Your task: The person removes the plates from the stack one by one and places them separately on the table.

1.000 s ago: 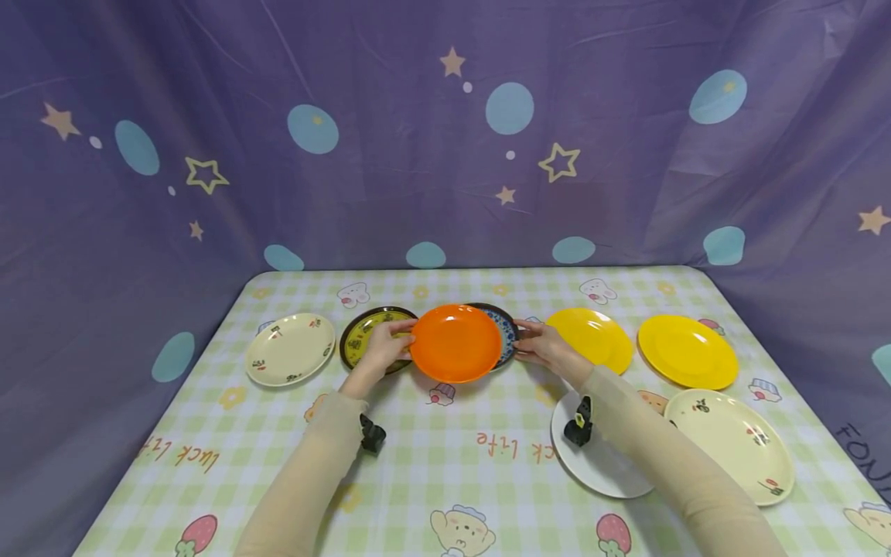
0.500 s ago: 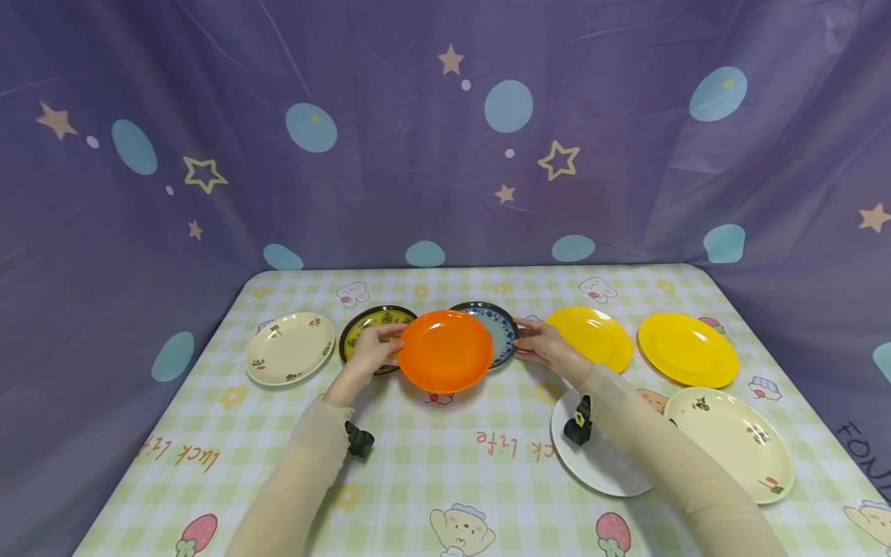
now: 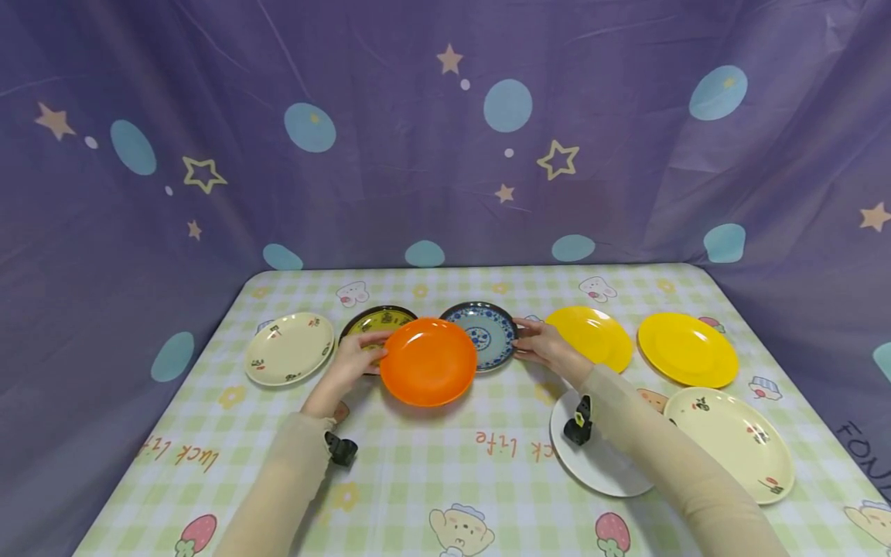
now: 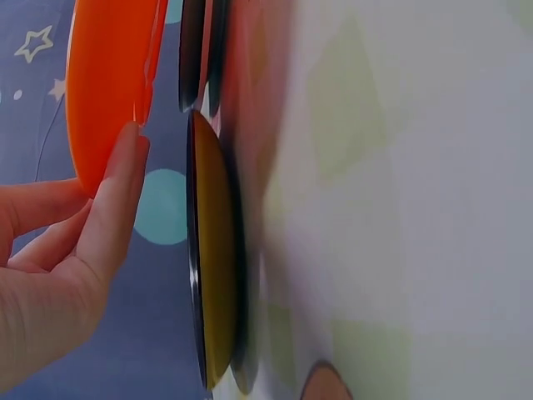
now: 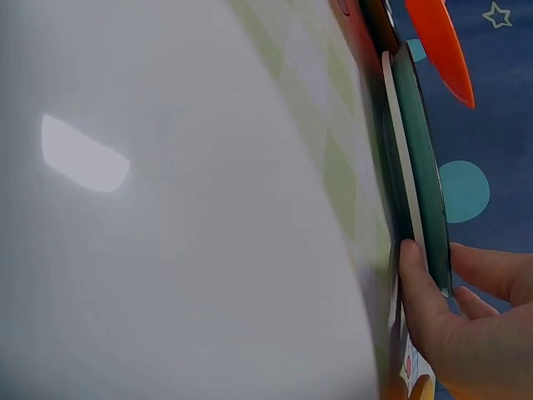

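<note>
My left hand [image 3: 348, 367] grips the left rim of an orange plate [image 3: 429, 363], which is lifted off the table. In the left wrist view a gap shows between that orange plate [image 4: 108, 75] and the dark-rimmed yellow patterned plate [image 4: 212, 250] behind it. Around the right rim of a blue floral plate [image 3: 480, 336] with a dark edge, my right hand [image 3: 546, 346] pinches with thumb below and fingers above. The right wrist view has this blue plate [image 5: 420, 167] edge-on, close to the cloth. The orange plate partly hides the yellow patterned one.
A cream plate [image 3: 291, 348] lies at the far left. Two plain yellow plates [image 3: 592, 336] are at the right. Nearer on that side, a white plate [image 3: 599, 464] lies partly under my right forearm, beside another cream plate [image 3: 738, 449]. Purple curtain [image 3: 445, 155] closes the back.
My left hand has moved left and nearer with the orange plate, uncovering more of the blue floral plate. The right hand has stayed at the blue plate's rim.
</note>
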`<state>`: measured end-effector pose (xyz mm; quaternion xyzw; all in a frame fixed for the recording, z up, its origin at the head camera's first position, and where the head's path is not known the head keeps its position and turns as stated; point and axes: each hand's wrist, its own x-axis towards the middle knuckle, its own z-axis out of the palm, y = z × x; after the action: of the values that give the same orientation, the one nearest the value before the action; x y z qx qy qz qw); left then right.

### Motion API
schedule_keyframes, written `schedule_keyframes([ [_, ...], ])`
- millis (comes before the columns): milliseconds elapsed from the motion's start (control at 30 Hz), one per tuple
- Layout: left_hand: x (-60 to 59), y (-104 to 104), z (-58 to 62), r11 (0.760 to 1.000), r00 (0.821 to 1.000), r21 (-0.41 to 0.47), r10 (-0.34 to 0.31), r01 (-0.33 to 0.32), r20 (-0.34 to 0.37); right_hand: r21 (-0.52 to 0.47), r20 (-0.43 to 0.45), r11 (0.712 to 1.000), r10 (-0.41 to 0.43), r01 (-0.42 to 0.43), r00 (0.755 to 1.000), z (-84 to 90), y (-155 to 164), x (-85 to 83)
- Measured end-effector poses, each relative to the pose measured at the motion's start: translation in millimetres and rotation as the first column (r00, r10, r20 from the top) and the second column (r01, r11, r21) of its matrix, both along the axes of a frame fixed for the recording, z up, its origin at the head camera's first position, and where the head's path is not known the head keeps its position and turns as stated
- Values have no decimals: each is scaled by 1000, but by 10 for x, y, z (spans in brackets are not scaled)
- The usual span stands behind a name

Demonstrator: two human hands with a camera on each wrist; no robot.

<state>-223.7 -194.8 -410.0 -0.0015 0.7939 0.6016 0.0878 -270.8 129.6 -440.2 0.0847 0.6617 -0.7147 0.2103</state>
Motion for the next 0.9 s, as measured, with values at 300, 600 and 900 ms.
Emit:
schedule_keyframes([
  [300,91,-194,8,1000,1000,-19,-12,12,-8,31,36,999,-28,27,999,22,-15,-8],
  [600,200,-388,32,999,1000,-53,10,-11,-29,22,36,1000,-22,21,999,21,4,-6],
  [900,300,-557,54,999,999,-29,29,-30,-26,11,45,1000,-29,29,999,-1,-7,-27],
])
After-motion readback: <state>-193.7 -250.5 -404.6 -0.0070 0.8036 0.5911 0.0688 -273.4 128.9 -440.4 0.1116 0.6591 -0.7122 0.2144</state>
